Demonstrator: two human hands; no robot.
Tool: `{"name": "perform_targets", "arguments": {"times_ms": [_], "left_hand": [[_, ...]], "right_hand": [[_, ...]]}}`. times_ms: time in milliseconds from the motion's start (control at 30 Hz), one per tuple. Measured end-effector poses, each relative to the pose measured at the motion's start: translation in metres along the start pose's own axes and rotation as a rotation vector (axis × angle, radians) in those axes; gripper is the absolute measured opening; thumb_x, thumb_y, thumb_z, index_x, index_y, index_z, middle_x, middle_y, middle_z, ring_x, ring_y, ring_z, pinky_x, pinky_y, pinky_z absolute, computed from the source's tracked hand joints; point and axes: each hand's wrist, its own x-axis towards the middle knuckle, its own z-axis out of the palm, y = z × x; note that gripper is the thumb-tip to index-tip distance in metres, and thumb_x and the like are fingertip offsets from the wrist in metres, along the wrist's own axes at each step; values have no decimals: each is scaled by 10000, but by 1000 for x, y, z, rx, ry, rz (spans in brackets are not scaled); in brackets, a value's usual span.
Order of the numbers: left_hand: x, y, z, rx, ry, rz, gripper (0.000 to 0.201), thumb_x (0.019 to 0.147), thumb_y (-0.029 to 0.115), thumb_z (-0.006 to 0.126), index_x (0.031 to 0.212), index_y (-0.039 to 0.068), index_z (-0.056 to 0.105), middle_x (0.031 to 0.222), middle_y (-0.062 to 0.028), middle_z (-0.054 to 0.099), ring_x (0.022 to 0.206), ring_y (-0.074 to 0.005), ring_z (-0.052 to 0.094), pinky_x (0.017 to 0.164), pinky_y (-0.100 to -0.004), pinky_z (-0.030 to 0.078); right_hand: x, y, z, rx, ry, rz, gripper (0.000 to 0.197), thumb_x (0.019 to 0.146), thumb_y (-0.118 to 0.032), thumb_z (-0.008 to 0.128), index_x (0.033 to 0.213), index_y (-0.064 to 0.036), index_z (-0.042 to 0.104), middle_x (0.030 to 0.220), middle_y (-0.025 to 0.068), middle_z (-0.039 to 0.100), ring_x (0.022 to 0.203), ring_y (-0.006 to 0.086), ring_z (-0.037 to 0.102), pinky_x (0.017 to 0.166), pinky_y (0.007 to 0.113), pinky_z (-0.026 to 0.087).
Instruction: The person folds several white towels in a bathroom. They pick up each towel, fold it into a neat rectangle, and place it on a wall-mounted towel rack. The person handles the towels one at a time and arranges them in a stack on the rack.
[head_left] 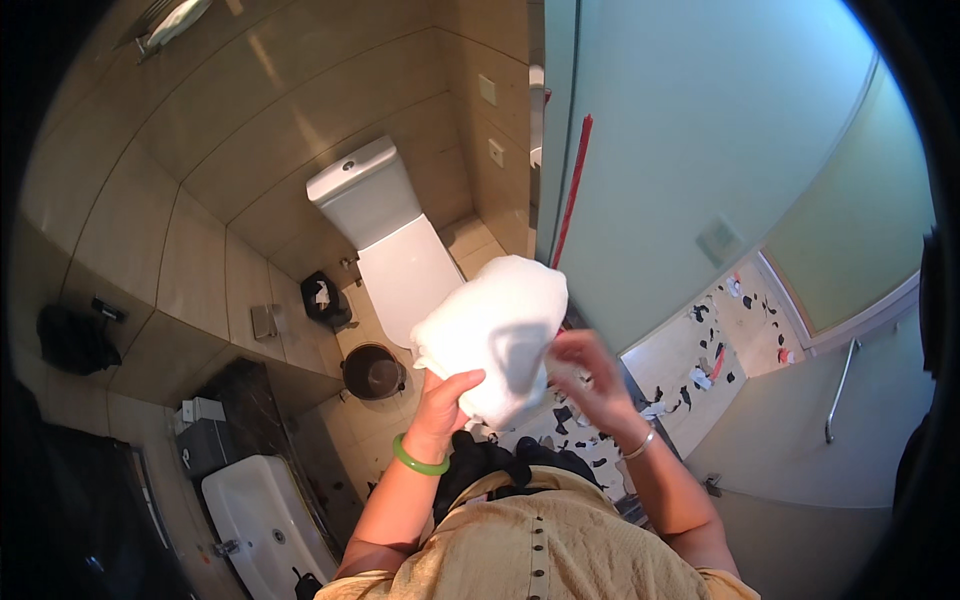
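Towel [495,330] between both hands, mid-air

Tan-tiled bathrm w/ toilet [385,235], sink [262,520]

Camera: a single wide fisheye view, worn on the person's head.
Direction: it looks steeply down over the person's chest into a small tiled bathroom.
Nearness: the two hands are close below the lens; the floor [690,360] lies well beneath.
Reach: toilet [385,225] ahead, washbasin [265,520] lower left, glass partition [690,130] right.
Distortion: straight edges bend near the dark round rim.
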Motion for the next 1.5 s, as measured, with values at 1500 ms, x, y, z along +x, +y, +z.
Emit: {"name": "perform_targets", "arguments": {"times_ms": [1500], "left_hand": [[-24, -16, 17, 552, -563, -64, 516, 784, 19, 665, 1279, 17, 517, 1264, -93, 557, 1186, -215, 502, 1034, -360, 357]], "right_hand": [[-26, -7, -47, 1326, 75, 531, 497, 976, -334, 401, 1343, 1, 415, 1296, 166, 523, 1178, 277, 528, 979, 415, 458]]}}
